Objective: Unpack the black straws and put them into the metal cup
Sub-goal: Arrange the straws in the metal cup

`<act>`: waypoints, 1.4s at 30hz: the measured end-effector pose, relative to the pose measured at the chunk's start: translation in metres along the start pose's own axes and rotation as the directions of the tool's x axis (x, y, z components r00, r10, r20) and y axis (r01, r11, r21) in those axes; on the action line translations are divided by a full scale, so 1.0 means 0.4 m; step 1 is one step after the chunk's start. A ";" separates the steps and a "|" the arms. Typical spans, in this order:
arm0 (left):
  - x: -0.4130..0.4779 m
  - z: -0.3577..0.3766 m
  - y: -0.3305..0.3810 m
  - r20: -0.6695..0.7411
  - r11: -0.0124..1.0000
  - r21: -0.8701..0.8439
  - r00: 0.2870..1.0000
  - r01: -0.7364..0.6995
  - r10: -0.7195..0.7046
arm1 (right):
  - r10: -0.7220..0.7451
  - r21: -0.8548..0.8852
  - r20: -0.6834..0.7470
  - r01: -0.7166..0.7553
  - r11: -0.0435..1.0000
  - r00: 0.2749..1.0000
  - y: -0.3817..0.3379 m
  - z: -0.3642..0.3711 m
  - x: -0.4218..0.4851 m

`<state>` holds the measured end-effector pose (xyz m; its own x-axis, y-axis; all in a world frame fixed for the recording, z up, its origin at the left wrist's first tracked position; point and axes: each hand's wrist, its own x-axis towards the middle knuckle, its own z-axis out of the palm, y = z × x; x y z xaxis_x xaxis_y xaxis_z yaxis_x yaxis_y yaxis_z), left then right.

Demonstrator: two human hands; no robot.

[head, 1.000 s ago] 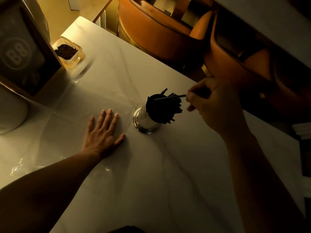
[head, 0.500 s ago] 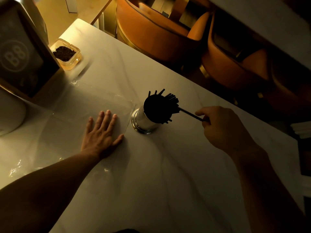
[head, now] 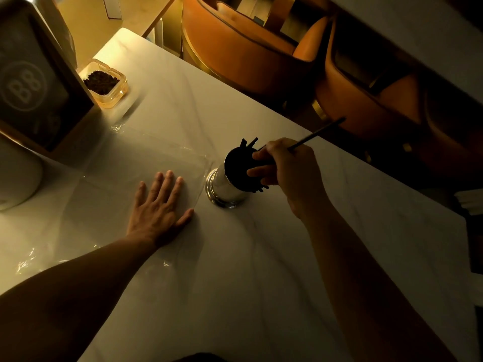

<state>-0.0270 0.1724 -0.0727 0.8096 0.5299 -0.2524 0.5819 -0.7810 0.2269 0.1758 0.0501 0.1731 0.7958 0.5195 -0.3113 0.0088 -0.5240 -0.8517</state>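
Note:
A shiny metal cup (head: 222,188) stands mid-table, packed with a dark bundle of black straws (head: 239,164) that fan out of its mouth. My right hand (head: 290,171) is over the cup's right side, closed on one black straw (head: 317,133) whose free end sticks up and to the right. My left hand (head: 159,205) lies flat, fingers spread, on the clear plastic wrapper (head: 146,163) left of the cup.
A dark box marked B8 (head: 28,82) and a white rounded object (head: 15,184) stand at the far left. A clear dish of dark bits (head: 105,83) sits behind them. Orange chairs (head: 261,56) line the table's far edge (head: 261,100).
My right hand has come back from the cup's right side to its mouth, and the straw it holds now points up and right. The left hand has stayed flat.

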 end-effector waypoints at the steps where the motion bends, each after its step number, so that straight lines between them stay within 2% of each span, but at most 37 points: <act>1: 0.000 -0.002 0.001 -0.001 1.000 -0.008 1.000 -0.001 0.000 | -0.013 0.001 -0.012 0.013 1.000 1.000 0.005 0.008 0.005; 7: -0.001 -0.004 0.001 0.002 1.000 -0.006 1.000 -0.002 0.002 | -0.084 0.005 -0.115 0.086 0.996 0.990 0.023 -0.003 0.023; 10: -0.001 -0.002 -0.001 0.005 1.000 -0.020 1.000 -0.009 0.010 | -0.258 -0.259 -0.159 0.212 0.942 0.953 0.027 -0.010 0.034; 12: -0.001 -0.001 -0.002 0.010 1.000 -0.012 1.000 -0.009 0.009 | -0.424 -0.474 -0.098 0.333 0.815 0.900 0.034 -0.008 0.035; 14: -0.001 0.000 -0.001 0.008 1.000 -0.009 1.000 -0.004 0.005 | -0.513 -0.635 0.088 0.445 0.632 0.854 0.052 0.001 0.030; 16: -0.002 -0.001 -0.001 0.007 1.000 -0.013 1.000 -0.006 0.006 | -0.464 -0.751 0.248 0.471 0.462 0.851 0.080 0.015 0.020; 18: -0.002 -0.003 -0.002 0.019 1.000 -0.012 1.000 -0.011 0.011 | -0.409 -0.830 0.290 0.440 0.343 0.865 0.115 0.027 0.014; 19: -0.002 -0.003 -0.002 0.020 1.000 -0.013 1.000 -0.011 0.011 | -0.400 -0.848 0.286 0.425 0.319 0.871 0.133 0.032 0.015; 22: -0.001 -0.003 -0.001 0.026 1.000 -0.009 1.000 -0.010 0.011 | -0.387 -0.842 0.251 0.397 0.364 0.887 0.169 0.044 0.017; 26: -0.001 -0.002 -0.003 0.014 1.000 -0.016 1.000 -0.009 0.009 | -0.555 -0.800 0.116 0.409 0.439 0.823 0.172 0.067 0.036; 29: -0.001 0.001 -0.005 0.013 1.000 -0.017 1.000 -0.013 0.013 | -0.598 -0.813 0.103 0.414 0.410 0.795 0.157 0.086 0.058; 34: 0.003 0.010 -0.007 -0.001 1.000 -0.013 1.000 -0.010 0.010 | -0.582 -0.855 0.158 0.405 0.324 0.797 0.133 0.114 0.089; 39: 0.003 0.010 -0.006 -0.004 1.000 -0.002 1.000 -0.004 0.004 | -0.633 -0.810 0.123 0.446 0.381 0.764 0.124 0.120 0.113; 42: 0.002 0.008 -0.005 -0.004 1.000 -0.004 1.000 -0.002 0.002 | -0.646 -0.793 0.163 0.489 0.364 0.745 0.125 0.109 0.125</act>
<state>-0.0279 0.1733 -0.0765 0.8113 0.5296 -0.2477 0.5803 -0.7809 0.2312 0.1896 0.0793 0.0963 0.4885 0.8361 0.2495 0.8725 -0.4717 -0.1277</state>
